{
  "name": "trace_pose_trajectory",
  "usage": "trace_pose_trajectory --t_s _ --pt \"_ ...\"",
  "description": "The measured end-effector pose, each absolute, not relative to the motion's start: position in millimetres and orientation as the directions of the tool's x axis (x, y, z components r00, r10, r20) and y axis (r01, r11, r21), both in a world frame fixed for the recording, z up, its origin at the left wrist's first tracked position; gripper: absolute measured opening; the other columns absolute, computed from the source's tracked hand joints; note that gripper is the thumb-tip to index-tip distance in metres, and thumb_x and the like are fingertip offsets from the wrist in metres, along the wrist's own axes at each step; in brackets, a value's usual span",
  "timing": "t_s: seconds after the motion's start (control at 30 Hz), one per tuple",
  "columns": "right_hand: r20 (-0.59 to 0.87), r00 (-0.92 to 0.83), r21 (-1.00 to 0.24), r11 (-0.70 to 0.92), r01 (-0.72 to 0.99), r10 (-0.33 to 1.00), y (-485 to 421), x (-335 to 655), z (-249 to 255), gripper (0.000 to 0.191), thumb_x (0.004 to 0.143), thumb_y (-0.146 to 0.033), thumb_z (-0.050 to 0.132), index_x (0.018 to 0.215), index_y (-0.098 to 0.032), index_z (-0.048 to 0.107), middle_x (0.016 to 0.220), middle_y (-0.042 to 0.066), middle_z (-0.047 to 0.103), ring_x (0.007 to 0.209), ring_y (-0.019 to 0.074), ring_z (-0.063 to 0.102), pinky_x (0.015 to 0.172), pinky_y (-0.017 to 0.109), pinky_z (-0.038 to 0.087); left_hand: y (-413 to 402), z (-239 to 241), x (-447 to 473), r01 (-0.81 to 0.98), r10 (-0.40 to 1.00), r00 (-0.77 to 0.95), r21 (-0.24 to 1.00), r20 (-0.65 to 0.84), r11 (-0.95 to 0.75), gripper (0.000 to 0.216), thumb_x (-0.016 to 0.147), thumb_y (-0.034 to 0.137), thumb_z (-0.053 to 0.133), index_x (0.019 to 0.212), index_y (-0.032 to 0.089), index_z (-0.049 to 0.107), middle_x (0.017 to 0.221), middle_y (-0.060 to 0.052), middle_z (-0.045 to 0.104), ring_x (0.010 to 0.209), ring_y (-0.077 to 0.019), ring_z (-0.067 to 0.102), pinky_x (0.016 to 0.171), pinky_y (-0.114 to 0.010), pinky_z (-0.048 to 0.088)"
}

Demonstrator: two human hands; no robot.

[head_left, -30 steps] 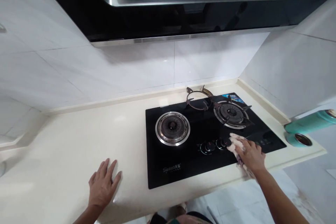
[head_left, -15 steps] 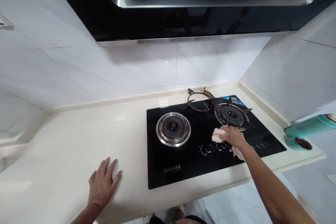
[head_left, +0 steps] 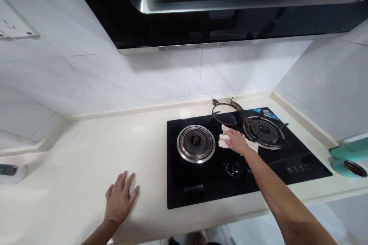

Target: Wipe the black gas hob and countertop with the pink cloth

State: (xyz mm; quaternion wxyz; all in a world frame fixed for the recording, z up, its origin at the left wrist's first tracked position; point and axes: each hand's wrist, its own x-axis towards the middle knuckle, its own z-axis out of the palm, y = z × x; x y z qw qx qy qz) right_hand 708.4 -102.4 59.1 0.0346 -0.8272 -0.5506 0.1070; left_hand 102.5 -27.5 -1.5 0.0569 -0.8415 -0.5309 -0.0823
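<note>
My right hand [head_left: 237,140] presses a crumpled white cloth [head_left: 224,140] onto a black glass gas hob [head_left: 189,187], between its two burners. The left burner [head_left: 196,144] has a steel ring and a dark, bare cap. The right burner [head_left: 263,130] carries a dark iron pan support. Another iron pan support [head_left: 225,113] sits lifted off near the hob's back edge. The control knobs [head_left: 237,167] lie below my right forearm, partly hidden. My left hand [head_left: 119,199] rests flat on the cream countertop [head_left: 71,153], fingers spread, holding nothing.
A black range hood [head_left: 230,26] with a steel edge hangs overhead. White tiles [head_left: 161,76] line the wall behind the counter, with a wall socket [head_left: 14,25] at upper left. A teal flask [head_left: 349,153] and its cup [head_left: 349,168] stand at the right counter edge.
My right hand has slid with the cloth up and left across the glass, from the knobs to between the burners. My left hand stays on the counter. The view has shifted slightly.
</note>
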Motion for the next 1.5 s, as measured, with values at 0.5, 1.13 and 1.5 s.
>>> trace_pose_trajectory --t_s 0.5,1.13,1.5 --pt "-0.050 0.151 -0.256 -0.159 0.953 0.987 -143.5 563.7 67.4 0.043 0.085 -0.028 0.060 0.127 -0.016 0.061 0.130 0.016 0.057 0.121 0.0342 0.045 0.106 0.048 0.031 -31.4 6.0 107.6 0.915 0.908 0.392 0.037 0.146 -0.401 0.056 0.102 0.047 0.038 0.147 0.020 0.058 0.163 -0.016 0.044 0.153 -0.0318 0.034 0.121 -0.055 0.026" --pt "0.085 0.419 -0.361 -0.364 0.859 0.904 -308.1 565.7 29.7 0.036 0.077 -0.024 0.066 0.113 -0.027 0.065 0.116 0.010 0.070 0.110 0.0344 0.061 0.092 0.048 0.044 -28.0 6.3 105.1 0.914 0.905 0.396 0.027 0.156 -0.405 0.052 0.101 0.045 0.040 0.146 0.024 0.059 0.162 -0.013 0.046 0.152 -0.0294 0.036 0.119 -0.050 0.029" --pt "-0.028 0.811 -0.778 -0.522 0.349 0.584 -285.4 661.5 95.7 0.053 0.092 -0.066 0.044 0.120 -0.022 0.050 0.101 0.007 0.071 0.089 0.0240 0.069 0.077 0.035 0.056 -26.9 3.2 105.8 0.914 0.905 0.393 0.036 0.164 -0.403 0.056 0.101 0.047 0.036 0.145 0.022 0.060 0.161 -0.015 0.047 0.152 -0.0306 0.036 0.119 -0.053 0.027"
